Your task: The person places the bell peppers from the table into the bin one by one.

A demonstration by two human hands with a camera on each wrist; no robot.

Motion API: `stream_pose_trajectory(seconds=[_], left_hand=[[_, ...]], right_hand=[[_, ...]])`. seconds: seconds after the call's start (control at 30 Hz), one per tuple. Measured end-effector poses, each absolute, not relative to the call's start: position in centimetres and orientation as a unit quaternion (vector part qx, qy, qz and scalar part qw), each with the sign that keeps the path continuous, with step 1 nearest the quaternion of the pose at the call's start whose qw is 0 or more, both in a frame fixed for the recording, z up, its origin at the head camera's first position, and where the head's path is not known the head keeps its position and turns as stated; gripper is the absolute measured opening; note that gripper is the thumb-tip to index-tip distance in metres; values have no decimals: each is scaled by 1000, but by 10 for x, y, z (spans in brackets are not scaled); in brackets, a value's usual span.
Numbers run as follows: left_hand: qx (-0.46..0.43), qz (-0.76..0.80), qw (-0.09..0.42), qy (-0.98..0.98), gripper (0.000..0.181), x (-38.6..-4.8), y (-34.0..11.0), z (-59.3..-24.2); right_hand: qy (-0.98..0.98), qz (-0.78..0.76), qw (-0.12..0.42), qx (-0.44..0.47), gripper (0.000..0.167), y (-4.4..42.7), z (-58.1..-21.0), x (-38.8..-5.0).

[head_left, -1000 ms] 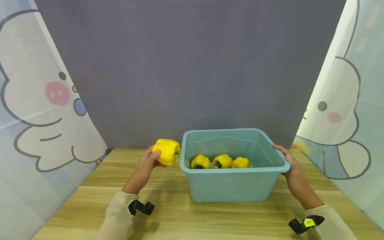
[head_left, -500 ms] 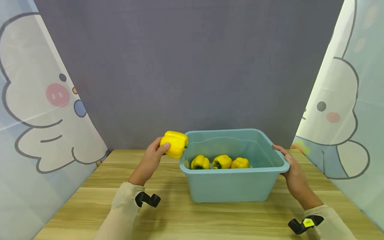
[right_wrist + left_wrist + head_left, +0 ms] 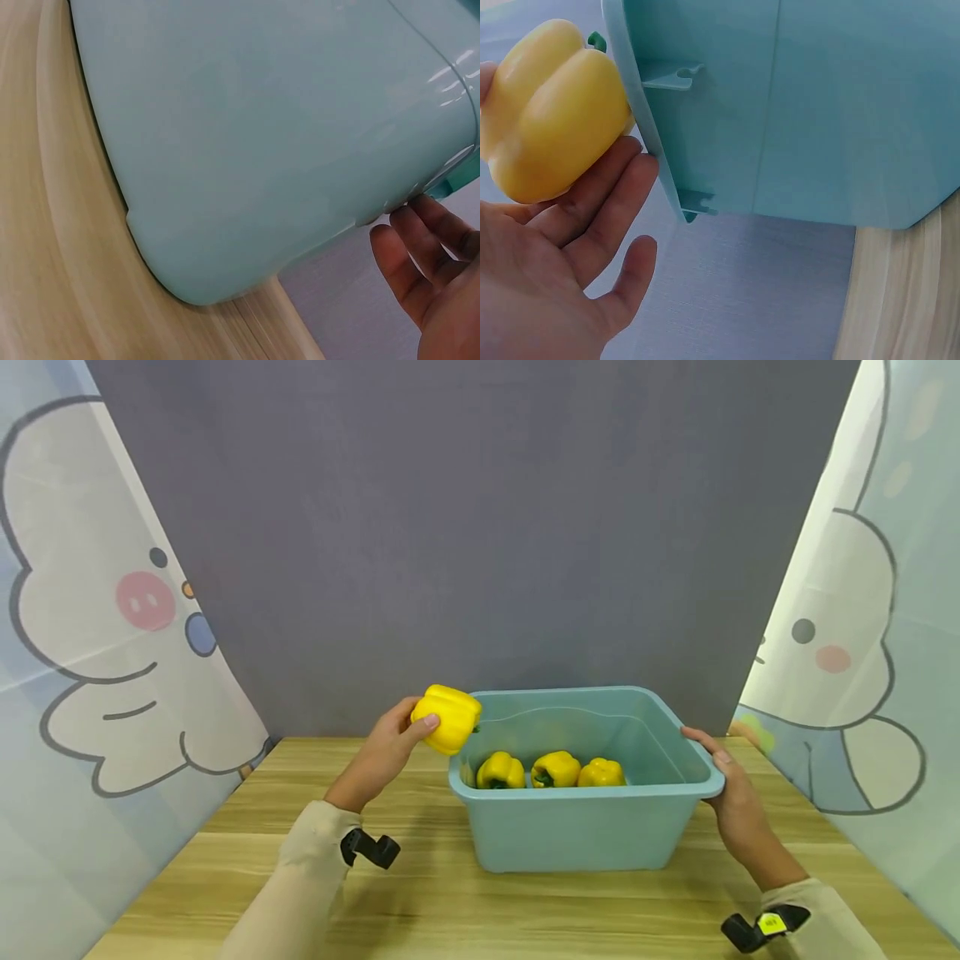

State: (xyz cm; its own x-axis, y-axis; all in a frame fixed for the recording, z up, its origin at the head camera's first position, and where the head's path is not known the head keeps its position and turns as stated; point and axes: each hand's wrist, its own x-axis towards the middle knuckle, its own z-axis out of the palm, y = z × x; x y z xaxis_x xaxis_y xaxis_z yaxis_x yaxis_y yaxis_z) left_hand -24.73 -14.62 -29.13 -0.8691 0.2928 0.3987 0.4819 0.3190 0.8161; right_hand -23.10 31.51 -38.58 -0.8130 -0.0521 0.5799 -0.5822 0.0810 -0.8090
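A yellow bell pepper (image 3: pixel 448 718) with a green stem is held by my left hand (image 3: pixel 386 750), at the left rim of a light blue-green plastic bin (image 3: pixel 573 833). The left wrist view has the held pepper (image 3: pixel 555 112) between thumb and fingers, fingertips close to the rim; whether they touch it I cannot tell. My right hand (image 3: pixel 735 793) grips the bin's right rim, thumb on top. In the right wrist view, its fingers (image 3: pixel 424 244) lie against the outer wall under the rim. Inside the bin sit a left pepper (image 3: pixel 501 769), a middle pepper (image 3: pixel 556 768) and a right pepper (image 3: pixel 602 772).
The bin stands on a wood-grain table (image 3: pixel 420 902). Behind it rises a grey backdrop (image 3: pixel 480 527). Cartoon-printed cloth panels (image 3: pixel 90 710) flank the table on both sides. A black wrist mount (image 3: pixel 371 848) sits on each sleeve.
My left hand has carried the pepper rightward and up, from beside the bin to its left rim. The right hand keeps its grip on the bin, which stays in place.
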Motion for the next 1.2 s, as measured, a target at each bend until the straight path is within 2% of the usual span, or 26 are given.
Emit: stream_pose_trajectory(seconds=[0.17, 0.5, 0.87, 1.2], left_hand=[[-255, -512, 75, -817, 46, -251, -147, -285], [-266, -471, 14, -841, 57, -256, -137, -262], [-292, -360, -18, -886, 61, -260, -117, -248], [-300, -280, -71, -909, 59, -260, -101, -230]], right_hand=[[-707, 637, 206, 227, 50, 315, -387, -231], [-716, 630, 201, 223, 51, 314, -387, -233], [-706, 637, 209, 227, 50, 312, -387, -234], [-702, 638, 219, 229, 51, 313, -387, -233]])
